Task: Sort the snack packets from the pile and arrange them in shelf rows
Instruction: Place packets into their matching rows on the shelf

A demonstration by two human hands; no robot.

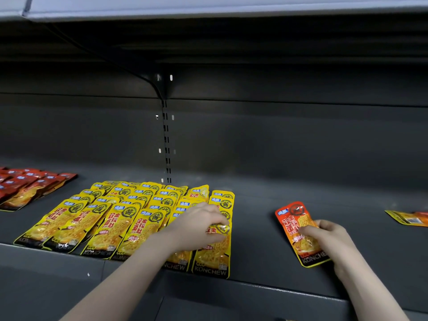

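Several yellow snack packets (129, 218) lie in overlapping rows on the dark shelf (254, 239). My left hand (199, 224) rests on the rightmost row, its fingers curled over the top of the front yellow packet (214, 253). To the right, my right hand (324, 237) grips an orange-red packet (293, 220) that lies flat on the shelf by itself, with the fingers over its lower half. A row of red packets (25, 184) sits at the far left of the shelf.
A few loose packets (410, 217) lie at the far right edge of the shelf. The shelf's front lip (254, 288) runs below the packets. A slotted upright (166, 144) stands in the back wall, with an upper shelf (208, 10) overhead.
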